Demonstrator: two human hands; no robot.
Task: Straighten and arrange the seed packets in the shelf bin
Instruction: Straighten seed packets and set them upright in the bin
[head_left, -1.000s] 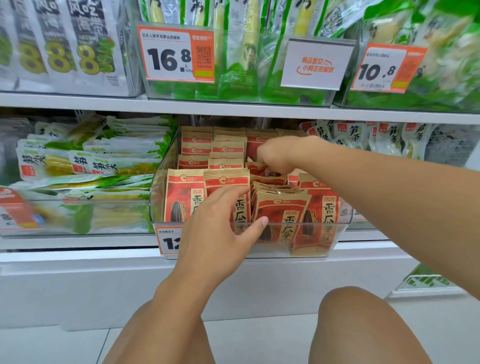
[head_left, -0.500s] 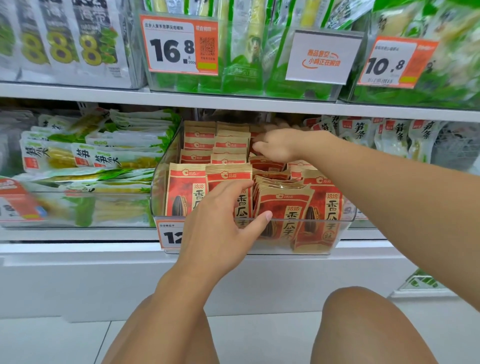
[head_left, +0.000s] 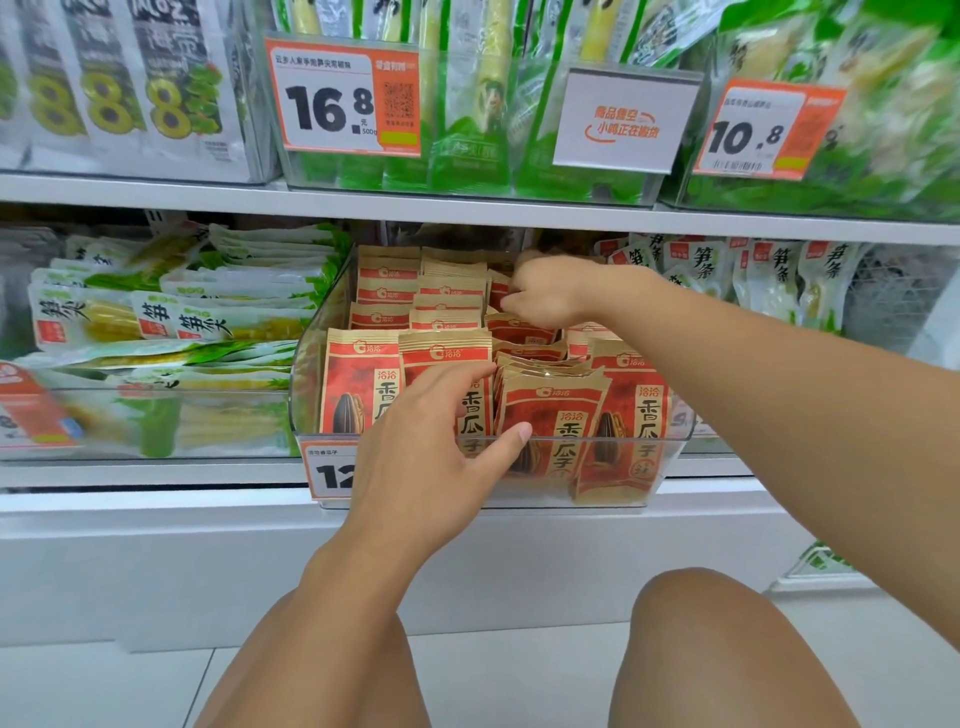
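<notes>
Seed packets (head_left: 550, 415), red and kraft-brown, are standing in rows inside the clear shelf bin (head_left: 311, 374), which I am taking as the landmark throughout. My left hand (head_left: 431, 447) is reaching over the bin's front wall, fingers curling onto the top edge of a front-row packet while the thumb is stretching toward the tilted packet beside it; whether it is truly gripping or only pressing, I cannot tell. My right hand (head_left: 550, 291) is working at the bin's rear right, fingers curled and pinching a packet edge in the back rows.

Risk, as I am judging it: the middle stack, just right of my left hand, is leaning and fanned out. Pulling the rear packet upward could be dragging its neighbours askew, and pushing the front row too hard could be tipping packets over the front wall.

Legible writing: the packets are showing 洽洽 and 香瓜子. A price tag (head_left: 327, 473) on the bin's front is reading "12", the rest being hidden behind my hand. Above the bin, tags are reading "16.8" (head_left: 343, 98) and "10.8" (head_left: 763, 130). Left of the bin, green-and-white packs (head_left: 171, 317) are reading 笋尖.
</notes>
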